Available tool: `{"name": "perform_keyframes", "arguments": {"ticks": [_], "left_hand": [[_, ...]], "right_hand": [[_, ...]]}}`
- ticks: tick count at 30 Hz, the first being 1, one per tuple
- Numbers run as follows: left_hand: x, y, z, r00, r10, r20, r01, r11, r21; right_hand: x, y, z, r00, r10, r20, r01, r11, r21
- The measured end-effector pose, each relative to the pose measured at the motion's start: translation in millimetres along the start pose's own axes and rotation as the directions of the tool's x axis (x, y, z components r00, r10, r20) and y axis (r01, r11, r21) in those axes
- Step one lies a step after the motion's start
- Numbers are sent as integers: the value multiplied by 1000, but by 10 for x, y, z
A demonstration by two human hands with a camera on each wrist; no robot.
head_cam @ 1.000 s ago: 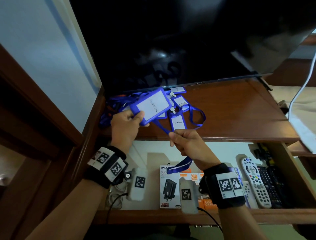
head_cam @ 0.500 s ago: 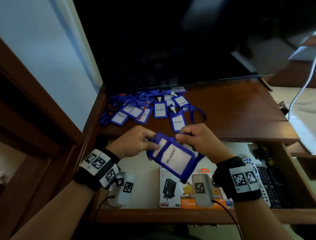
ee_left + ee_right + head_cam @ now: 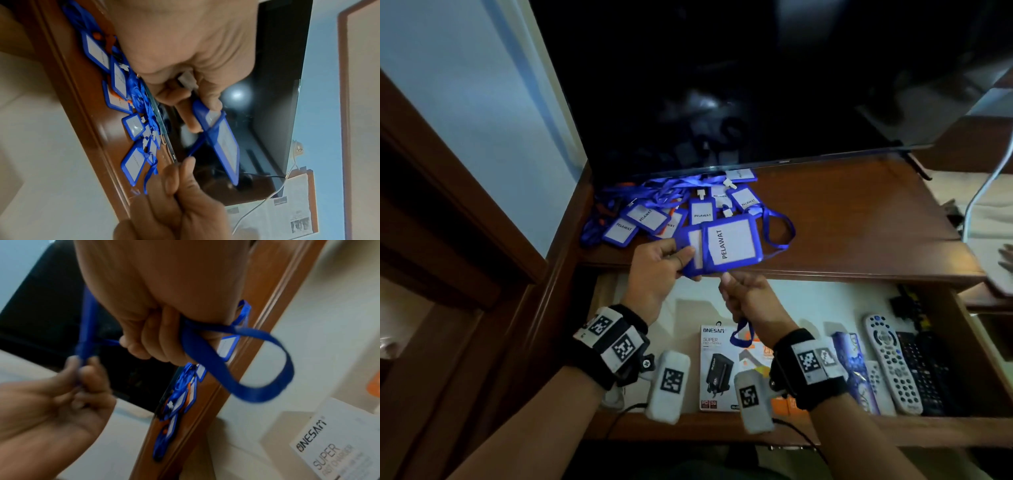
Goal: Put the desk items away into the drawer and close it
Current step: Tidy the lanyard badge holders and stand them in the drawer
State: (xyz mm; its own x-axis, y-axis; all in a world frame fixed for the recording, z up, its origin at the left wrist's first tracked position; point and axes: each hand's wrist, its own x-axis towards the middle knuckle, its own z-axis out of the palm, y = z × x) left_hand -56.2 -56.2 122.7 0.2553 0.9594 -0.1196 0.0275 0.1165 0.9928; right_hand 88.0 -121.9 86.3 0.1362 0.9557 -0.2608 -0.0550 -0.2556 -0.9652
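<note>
My left hand (image 3: 667, 260) pinches the left end of two stacked blue "PELAWAT" badge holders (image 3: 726, 245) above the desk's front edge. My right hand (image 3: 743, 291) is curled round their blue lanyard (image 3: 267, 363), whose loop (image 3: 739, 334) hangs below my fist over the open drawer (image 3: 976, 342). In the left wrist view the held badge holders (image 3: 222, 142) stand edge-on before the dark screen. More blue badge holders (image 3: 671, 212) with tangled lanyards lie in a heap on the desk (image 3: 859, 222) at the back left.
The drawer holds a white ONESAM charger box (image 3: 717, 366), an orange box (image 3: 787, 406), a blue patterned box (image 3: 854, 370) and remote controls (image 3: 890, 359). A dark TV screen (image 3: 722, 85) stands behind the desk. A white cable (image 3: 983, 192) hangs at the right.
Both hands rose from over the drawer to the desk's front edge. The badge holders turned flatter, and my right hand slid off the holders down onto the lanyard.
</note>
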Motion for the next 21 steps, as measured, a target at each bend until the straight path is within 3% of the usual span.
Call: {"name": "perform_keyframes", "arguments": {"ticks": [4,7,9,12,15,19,21], "left_hand": [[-18,-89,59,994,28,-107,-21,997,71],[17,-193,58,978,141,-155,-89,949,301],[41,-251,32,968,220,-117,-143,875,462],[27,-253,12,968,245,46,-219,748,626],[22,-207,-11,958,101,267,-265,666,697],[20,-162,-71,832,-165,529,-352,581,734],[9,-150,-96,802,-216,556,-322,628,708]], "right_hand": [[-99,-4,128,999,-25,48,34,981,-191],[-159,-109,168,997,-44,64,62,948,-313],[-182,-212,137,994,-51,96,85,912,-400],[-199,-338,57,987,-45,156,116,868,-482],[-174,-406,-36,975,-108,194,198,817,-541],[-92,-370,-193,973,-162,162,227,779,-584],[-88,-312,-253,980,-132,149,193,808,-557]]}}
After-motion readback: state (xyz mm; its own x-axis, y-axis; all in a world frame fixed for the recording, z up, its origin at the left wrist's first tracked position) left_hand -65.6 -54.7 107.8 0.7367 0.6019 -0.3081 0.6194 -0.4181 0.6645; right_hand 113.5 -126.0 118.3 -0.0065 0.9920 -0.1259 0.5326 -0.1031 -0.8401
